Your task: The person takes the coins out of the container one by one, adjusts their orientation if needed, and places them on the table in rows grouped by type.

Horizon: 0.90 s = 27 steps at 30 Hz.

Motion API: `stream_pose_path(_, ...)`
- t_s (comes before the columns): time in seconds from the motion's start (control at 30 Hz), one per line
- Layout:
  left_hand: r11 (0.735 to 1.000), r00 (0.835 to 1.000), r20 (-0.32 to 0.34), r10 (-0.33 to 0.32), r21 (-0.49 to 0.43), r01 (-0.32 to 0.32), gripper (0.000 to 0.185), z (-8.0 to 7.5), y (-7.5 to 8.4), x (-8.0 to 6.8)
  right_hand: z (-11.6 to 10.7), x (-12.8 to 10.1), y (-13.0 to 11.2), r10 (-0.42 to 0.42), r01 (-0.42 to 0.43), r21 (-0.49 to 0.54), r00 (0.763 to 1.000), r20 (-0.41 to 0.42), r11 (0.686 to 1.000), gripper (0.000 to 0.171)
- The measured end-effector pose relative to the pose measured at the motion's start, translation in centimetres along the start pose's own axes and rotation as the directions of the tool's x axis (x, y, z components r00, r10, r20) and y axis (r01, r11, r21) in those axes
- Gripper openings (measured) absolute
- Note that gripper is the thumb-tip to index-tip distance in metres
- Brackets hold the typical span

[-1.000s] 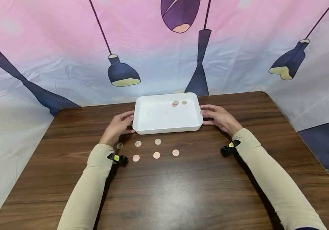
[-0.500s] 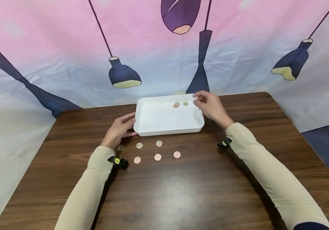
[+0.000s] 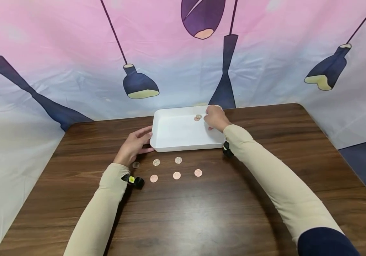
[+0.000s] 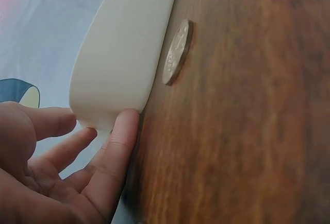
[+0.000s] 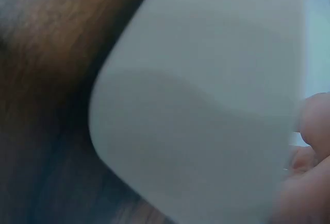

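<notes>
A shallow white tray (image 3: pixel 183 133) lies near the back of the brown table. My left hand (image 3: pixel 133 146) is at its left end, with fingers and thumb touching the outer wall. In the left wrist view, the fingers (image 4: pixel 121 144) are mostly straight against the tray's corner. My right hand (image 3: pixel 216 118) reaches over the right end into the tray with its fingers bent downward. Whether a coin is between those fingertips is hidden. Just left of them, a silver coin (image 3: pixel 199 116) partly overlaps a copper coin (image 3: pixel 196 119) inside the tray.
In front of the tray, silver coins (image 3: pixel 156 162) form one row, and copper coins (image 3: pixel 176 175) form a row nearer me. A silver coin (image 3: pixel 136 164) lies close to my left wrist. A printed cloth (image 3: pixel 176 71) hangs behind the table (image 3: pixel 234 213).
My right hand has left the tray's right end, risen over the rim and moved left into the tray. It now covers the spot where a lone silver coin lay. My left hand stays put.
</notes>
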<state>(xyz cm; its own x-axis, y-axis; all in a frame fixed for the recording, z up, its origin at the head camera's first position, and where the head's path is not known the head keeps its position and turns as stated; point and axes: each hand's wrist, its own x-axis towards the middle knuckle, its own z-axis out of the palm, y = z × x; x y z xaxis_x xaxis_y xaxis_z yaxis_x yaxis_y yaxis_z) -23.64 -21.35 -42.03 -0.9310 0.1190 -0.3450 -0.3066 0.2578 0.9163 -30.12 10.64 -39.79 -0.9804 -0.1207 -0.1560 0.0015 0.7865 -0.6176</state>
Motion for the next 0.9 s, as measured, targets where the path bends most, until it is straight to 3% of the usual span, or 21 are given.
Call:
stream_pose_path(0.1,1.000,1.000,0.004,0.003,-0.007,-0.003,0.053,0.4,-0.1,0.2,0.5,0.2,0.3,-0.005,0.006,-0.082,1.000,0.019,0.997,0.022)
stream_pose_path(0.2,1.000,1.000,0.005,0.001,-0.006,0.000,0.053,0.6,-0.1,0.2,0.8,0.1,0.4,-0.011,0.018,-0.134,0.998,0.059,0.991,0.026)
stream_pose_path(0.43,1.000,1.000,-0.002,-0.006,-0.004,0.006,0.053,0.4,0.0,0.1,1.1,-1.1,0.0,-0.111,0.122,-0.118,0.990,0.092,0.985,0.045)
stream_pose_path(0.57,1.000,1.000,-0.004,-0.007,-0.003,0.007,0.053,0.2,0.0,0.1,1.4,-2.3,-0.2,-0.173,0.187,-0.125,0.979,0.111,0.974,0.028)
stream_pose_path(0.63,1.000,1.000,-0.007,-0.009,-0.008,0.009,0.053,0.2,0.0,0.2,1.6,-2.8,-0.3,-0.178,0.193,-0.121,0.976,0.125,0.974,0.023)
stream_pose_path(0.73,1.000,1.000,-0.013,-0.009,-0.016,0.009,0.052,0.2,0.1,0.1,1.8,-3.4,-0.6,-0.169,0.185,-0.103,0.975,0.147,0.977,0.037)
stream_pose_path(0.9,1.000,1.000,-0.017,-0.012,-0.019,0.012,0.052,0.1,0.0,0.2,2.3,-3.7,-0.8,-0.168,0.183,-0.067,0.968,0.185,0.981,0.039)
